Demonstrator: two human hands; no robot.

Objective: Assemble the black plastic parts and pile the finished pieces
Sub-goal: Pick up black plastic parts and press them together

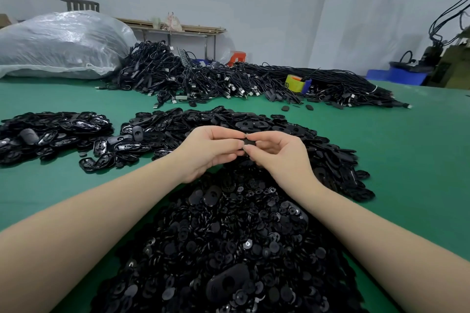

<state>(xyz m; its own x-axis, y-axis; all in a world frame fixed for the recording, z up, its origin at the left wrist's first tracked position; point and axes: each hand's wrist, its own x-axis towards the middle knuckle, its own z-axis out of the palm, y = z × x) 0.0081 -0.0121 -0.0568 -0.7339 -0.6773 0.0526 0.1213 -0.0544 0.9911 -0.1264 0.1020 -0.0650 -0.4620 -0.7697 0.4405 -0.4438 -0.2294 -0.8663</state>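
Fingers of both hands curl in and pinch one small black part point(248, 141) between them. Left hand point(207, 151) grips its left end, right hand point(276, 154) its right end, thumbs and forefingers meeting on it. Part held above the near heap of small round discs point(229, 241). Beyond the part: heap of oval shells point(254, 122). Left of the part: a separate pile of oval pieces point(50, 132). All on green table point(412, 160); cable bundles point(229, 79) far behind.

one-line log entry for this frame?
step: assembling | left hand: pinches part | right hand: pinches part | over disc pile
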